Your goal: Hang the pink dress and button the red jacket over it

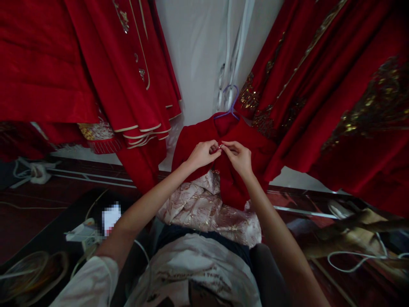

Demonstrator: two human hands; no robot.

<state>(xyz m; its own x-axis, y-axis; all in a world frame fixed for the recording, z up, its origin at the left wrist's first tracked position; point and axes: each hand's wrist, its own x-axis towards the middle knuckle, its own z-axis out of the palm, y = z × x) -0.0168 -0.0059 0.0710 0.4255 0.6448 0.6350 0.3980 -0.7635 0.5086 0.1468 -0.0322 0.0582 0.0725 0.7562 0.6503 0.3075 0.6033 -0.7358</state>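
A red jacket [194, 132] hangs in front of me on a purple hanger [232, 111], its front partly parted. My left hand [204, 154] pinches at the jacket's front edge, just below the collar. Opposite it, the fingertips of my right hand [238, 157] are closed at the same spot. Between the fingertips shows a small pale, beaded button [220, 146]; its exact shape is too small to make out. Under the jacket's lower part, a pale pink cloth with a gold pattern [207, 207] spreads across my lap.
Red garments with gold trim [128, 76] hang at left, and red sequinned ones [335, 106] at right. A dark tabletop [64, 230] at left holds a white power strip [83, 232] and a blurred-out lit object. White cord [351, 258] and wooden pieces lie at lower right.
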